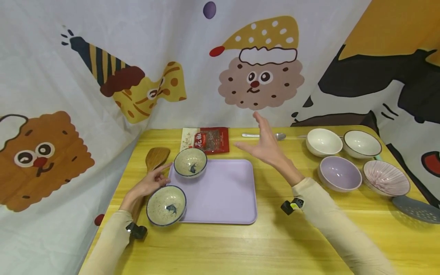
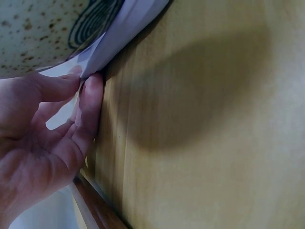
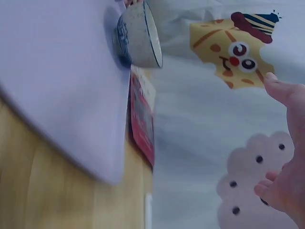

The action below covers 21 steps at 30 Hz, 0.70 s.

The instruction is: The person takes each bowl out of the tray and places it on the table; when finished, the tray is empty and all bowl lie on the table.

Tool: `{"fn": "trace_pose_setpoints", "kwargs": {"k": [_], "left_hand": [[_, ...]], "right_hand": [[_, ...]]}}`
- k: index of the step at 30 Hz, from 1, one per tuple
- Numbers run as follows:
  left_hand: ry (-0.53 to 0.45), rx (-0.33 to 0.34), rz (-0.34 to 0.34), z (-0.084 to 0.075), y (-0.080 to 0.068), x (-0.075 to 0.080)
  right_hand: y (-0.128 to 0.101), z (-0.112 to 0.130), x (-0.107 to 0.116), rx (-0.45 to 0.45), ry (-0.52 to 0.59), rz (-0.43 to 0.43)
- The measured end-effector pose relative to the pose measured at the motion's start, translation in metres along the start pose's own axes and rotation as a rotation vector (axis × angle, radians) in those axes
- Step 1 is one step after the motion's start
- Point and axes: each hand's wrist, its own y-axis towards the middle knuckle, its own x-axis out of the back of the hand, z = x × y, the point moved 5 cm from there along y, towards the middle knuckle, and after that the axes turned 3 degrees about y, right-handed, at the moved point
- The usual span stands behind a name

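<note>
At the left edge of a lilac tray (image 1: 220, 194), my left hand (image 1: 148, 187) pinches the rim between thumb and fingers, as the left wrist view shows of the hand (image 2: 52, 129). Two speckled bowls with blue rims and fish drawings stand on the tray's left side: one bowl (image 1: 190, 163) at the back corner, the other bowl (image 1: 166, 206) at the front, overhanging the edge. My right hand (image 1: 264, 145) is raised over the table beyond the tray's right back corner, thumb and fingers spread, holding nothing.
A wooden spatula (image 1: 157, 157) lies left of the tray. Behind it are a red spice packet (image 1: 213, 140) and a metal spoon (image 1: 280, 136). At right stand a white bowl (image 1: 324, 142), a dark-rimmed bowl (image 1: 362, 144), a purple bowl (image 1: 339, 173), a striped bowl (image 1: 386, 177) and a grey slotted utensil (image 1: 416, 209).
</note>
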Motion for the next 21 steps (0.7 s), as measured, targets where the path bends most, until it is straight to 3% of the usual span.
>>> {"fn": "trace_pose_setpoints", "kwargs": {"k": [6, 15, 21], "left_hand": [[0.014, 0.022, 0.001, 0.000, 0.000, 0.000], [0.011, 0.044, -0.002, -0.001, 0.001, -0.001], [0.013, 0.046, -0.006, -0.001, 0.000, 0.000]], "right_hand": [[0.012, 0.009, -0.042, -0.006, 0.007, 0.081], [0.021, 0.019, -0.098, 0.093, 0.023, 0.195], [0.021, 0.017, -0.128, 0.080, 0.055, 0.298]]}}
